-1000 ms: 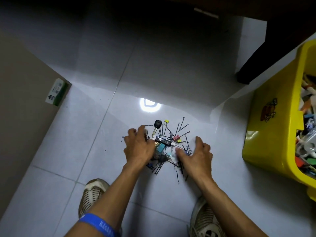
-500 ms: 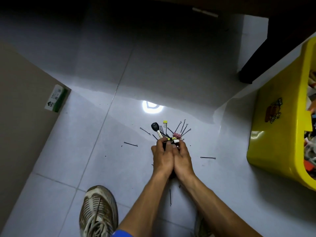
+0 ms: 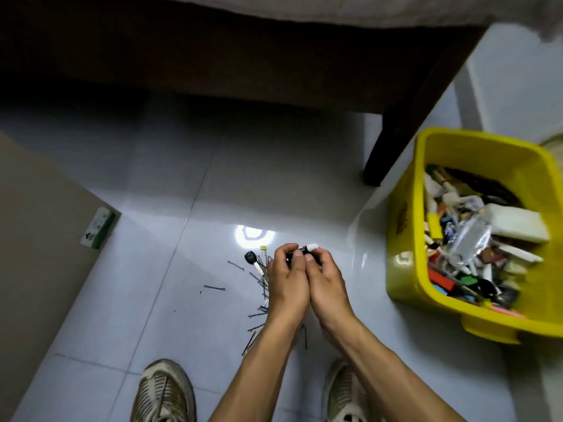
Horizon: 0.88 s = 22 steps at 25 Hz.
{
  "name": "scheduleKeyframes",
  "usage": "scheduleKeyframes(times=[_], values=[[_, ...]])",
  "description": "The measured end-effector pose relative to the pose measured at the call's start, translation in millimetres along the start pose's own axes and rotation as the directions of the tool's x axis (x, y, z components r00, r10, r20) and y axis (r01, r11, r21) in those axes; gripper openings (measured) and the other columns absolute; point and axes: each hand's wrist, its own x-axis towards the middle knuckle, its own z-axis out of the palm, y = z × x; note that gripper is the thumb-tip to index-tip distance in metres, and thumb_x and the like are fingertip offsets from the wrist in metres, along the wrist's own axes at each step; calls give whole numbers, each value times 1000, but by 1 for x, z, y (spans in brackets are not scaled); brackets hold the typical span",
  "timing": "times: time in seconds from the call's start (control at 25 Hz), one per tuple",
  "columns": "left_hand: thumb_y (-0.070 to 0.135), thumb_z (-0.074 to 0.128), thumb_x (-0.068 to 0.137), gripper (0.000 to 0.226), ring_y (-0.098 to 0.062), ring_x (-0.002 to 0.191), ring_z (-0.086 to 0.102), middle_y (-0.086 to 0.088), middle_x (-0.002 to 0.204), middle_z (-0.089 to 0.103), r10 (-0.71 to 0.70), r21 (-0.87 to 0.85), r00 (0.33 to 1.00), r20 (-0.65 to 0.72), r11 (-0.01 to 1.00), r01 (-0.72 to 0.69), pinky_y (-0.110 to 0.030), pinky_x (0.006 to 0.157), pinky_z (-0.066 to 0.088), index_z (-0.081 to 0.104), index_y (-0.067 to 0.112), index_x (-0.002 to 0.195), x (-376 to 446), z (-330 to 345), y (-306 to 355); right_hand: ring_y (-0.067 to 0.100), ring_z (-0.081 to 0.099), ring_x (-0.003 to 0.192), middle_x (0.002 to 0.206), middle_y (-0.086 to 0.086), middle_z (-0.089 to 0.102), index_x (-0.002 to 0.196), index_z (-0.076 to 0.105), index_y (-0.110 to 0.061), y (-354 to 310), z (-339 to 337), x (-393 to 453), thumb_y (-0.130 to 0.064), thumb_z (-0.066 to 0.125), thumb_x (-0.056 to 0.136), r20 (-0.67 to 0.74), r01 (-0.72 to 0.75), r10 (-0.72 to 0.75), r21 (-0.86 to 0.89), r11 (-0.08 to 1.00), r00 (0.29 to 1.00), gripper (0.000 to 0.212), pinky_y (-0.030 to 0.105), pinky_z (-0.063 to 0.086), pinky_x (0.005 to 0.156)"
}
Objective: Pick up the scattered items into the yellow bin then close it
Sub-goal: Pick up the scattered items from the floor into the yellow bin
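Note:
My left hand (image 3: pixel 288 283) and my right hand (image 3: pixel 327 281) are pressed together above the floor, cupping a bunch of small items (image 3: pixel 306 252); a black piece and a white tip stick out at the fingertips. Left of my hands a black-headed key (image 3: pixel 252 259), a small yellow clip (image 3: pixel 263 248) and several black hairpins (image 3: pixel 259 303) lie on the white tiles. The open yellow bin (image 3: pixel 405 269) stands to the right, filled with mixed small things. No lid is in view.
A dark furniture leg (image 3: pixel 393 141) stands behind the bin, beside a dark space under furniture. A brown panel with a green-and-white box (image 3: pixel 97 228) is at the left. My two shoes (image 3: pixel 164 391) are at the bottom edge.
My hands came together, scooped up part of the pile and lifted it off the floor. The view shifted, showing more of the bin's inside.

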Motion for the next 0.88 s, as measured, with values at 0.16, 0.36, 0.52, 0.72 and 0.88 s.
scheduleKeyframes(times=[0.16, 0.36, 0.52, 0.72, 0.88], values=[[34, 43, 99, 16, -16, 103, 61, -2, 116, 60, 105, -5, 991, 87, 994, -105, -40, 92, 52, 56, 35, 107, -42, 47, 66, 7, 66, 94, 104, -1, 69, 112, 60, -24, -55, -59, -14, -25, 48, 100, -133, 112, -105, 46, 993, 986, 16, 18, 50, 72], [33, 44, 98, 20, -22, 108, 57, -4, 120, 57, 208, 43, 922, 327, 971, -234, -42, 97, 48, 58, 26, 111, -84, 163, 135, 16, 68, 94, 102, 9, 70, 110, 61, -17, -114, -181, -3, -18, 50, 99, -419, 257, -182, 129, 958, 889, 16, 29, 55, 77], [41, 42, 99, 40, -29, 112, 60, -10, 123, 63, -22, 92, 853, 522, 995, -31, -44, 100, 48, 59, 15, 125, -70, 218, 145, 16, 70, 79, 93, 8, 72, 115, 63, -11, -114, -243, 17, -22, 46, 102, -422, 124, -2, 263, 957, 907, 24, 27, 55, 61], [43, 44, 97, 40, -28, 101, 65, -11, 105, 71, -25, 55, 901, 434, 998, 2, -41, 95, 51, 71, 13, 99, -29, 177, 105, 13, 61, 92, 117, 6, 65, 108, 63, -18, -80, -232, 27, -20, 44, 100, -347, -35, 74, 116, 993, 935, 21, 30, 49, 71], [33, 46, 100, 22, -22, 99, 65, -4, 101, 70, 31, -60, 974, 222, 998, -18, -40, 90, 52, 65, 23, 94, -19, 118, 77, 9, 66, 95, 105, -10, 70, 110, 68, -29, -57, -179, -8, -26, 52, 91, -376, 281, -259, 2, 960, 890, 25, 26, 56, 76]])
